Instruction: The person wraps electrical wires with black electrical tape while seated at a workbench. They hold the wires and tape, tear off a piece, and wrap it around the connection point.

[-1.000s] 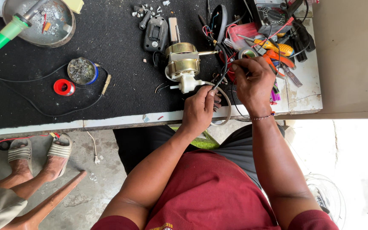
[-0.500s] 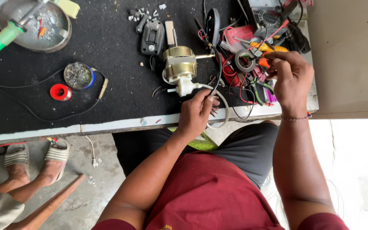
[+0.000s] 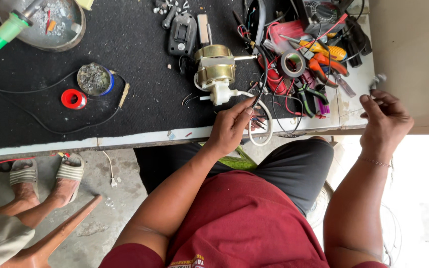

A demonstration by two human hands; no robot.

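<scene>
My left hand point(image 3: 232, 126) pinches a bundle of wires point(image 3: 256, 106) at the near edge of the desk point(image 3: 140, 34), just beside the brass-coloured motor point(image 3: 215, 67) on the black mat. My right hand point(image 3: 386, 116), fingers curled, holds a small metal part point(image 3: 377, 79) off the desk's right end, well apart from the pile of hand tools point(image 3: 319, 64).

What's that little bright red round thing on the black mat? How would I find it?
Start at the black mat covering the workbench and go to its left part, near the front edge. There sits a small round tin of grey bits, and right beside it, a little nearer that edge, lies the red ring. It is the only bright red roll there, with a hole in its middle, unlike the grey-filled tin.
</scene>
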